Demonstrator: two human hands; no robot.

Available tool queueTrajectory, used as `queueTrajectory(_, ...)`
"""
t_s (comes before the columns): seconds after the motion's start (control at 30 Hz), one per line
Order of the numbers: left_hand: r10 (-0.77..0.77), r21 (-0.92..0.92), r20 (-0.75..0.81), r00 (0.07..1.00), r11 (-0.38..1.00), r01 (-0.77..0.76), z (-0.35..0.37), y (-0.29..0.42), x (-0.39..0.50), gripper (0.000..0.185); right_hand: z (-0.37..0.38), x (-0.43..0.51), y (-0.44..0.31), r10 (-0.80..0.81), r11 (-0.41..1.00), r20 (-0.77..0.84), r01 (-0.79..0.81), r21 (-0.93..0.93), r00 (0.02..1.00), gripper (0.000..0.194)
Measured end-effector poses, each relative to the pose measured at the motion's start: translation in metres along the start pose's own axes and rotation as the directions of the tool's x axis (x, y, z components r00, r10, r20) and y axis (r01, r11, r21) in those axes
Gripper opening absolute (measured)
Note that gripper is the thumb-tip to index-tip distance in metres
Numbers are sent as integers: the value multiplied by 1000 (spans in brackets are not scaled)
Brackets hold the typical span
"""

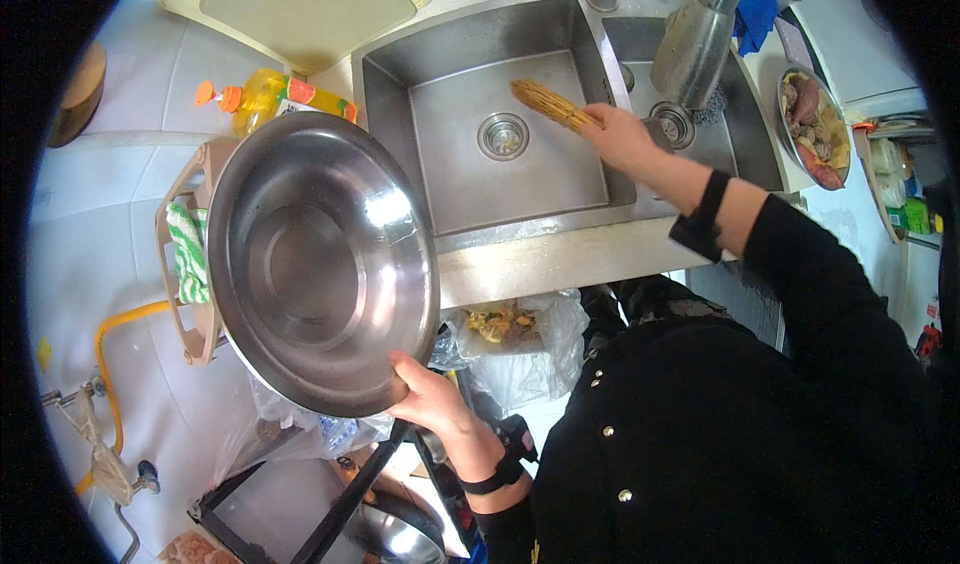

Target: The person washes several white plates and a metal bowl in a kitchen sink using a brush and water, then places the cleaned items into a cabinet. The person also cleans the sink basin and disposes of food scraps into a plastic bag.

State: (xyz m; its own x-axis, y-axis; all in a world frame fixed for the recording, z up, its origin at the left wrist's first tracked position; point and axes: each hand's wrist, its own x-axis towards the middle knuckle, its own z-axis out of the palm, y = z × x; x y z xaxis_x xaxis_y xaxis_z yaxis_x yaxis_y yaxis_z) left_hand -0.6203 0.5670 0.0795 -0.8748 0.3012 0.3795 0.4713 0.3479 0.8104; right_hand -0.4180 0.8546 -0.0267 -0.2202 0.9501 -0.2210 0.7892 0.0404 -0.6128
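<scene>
My left hand (431,399) grips the near rim of a large stainless steel basin (311,264), its inside facing the camera, held left of the sink with nothing in it. My right hand (621,138) holds a bamboo scrubbing brush (551,104) by one end, its bristles pointing left over the large sink bowl (480,181). Below the brush, the drain strainer (503,136) has small bits in it. A metal faucet (694,54) stands over the smaller sink bowl (720,144), beyond my right forearm.
An orange-capped dish soap bottle (262,106) stands left of the sink. A plate of root vegetables (814,129) sits at the right, near a blue cloth (756,9). A lined bin of food scraps (499,331) is below the counter edge. A striped cloth (187,249) hangs on a rack at the left.
</scene>
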Motion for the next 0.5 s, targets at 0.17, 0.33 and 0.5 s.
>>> queueTrajectory(0.17, -149, 16, 55, 987, 989, 149, -4, -7, 2, 35, 47, 35, -6, 490, 824, -71, -435, 363, 869, 33)
queueTrajectory(0.33, -78, -78, 32, 996, 994, 81, 3, -4, 3, 32, 72, 81, 0, 548, 806, -25, -519, 284, 836, 28)
queueTrajectory(0.5, -174, -34, 74, 982, 984, 177, 9, 0, 4, 38, 75, 68, 14, 307, 951, 60, -305, -51, 950, 29)
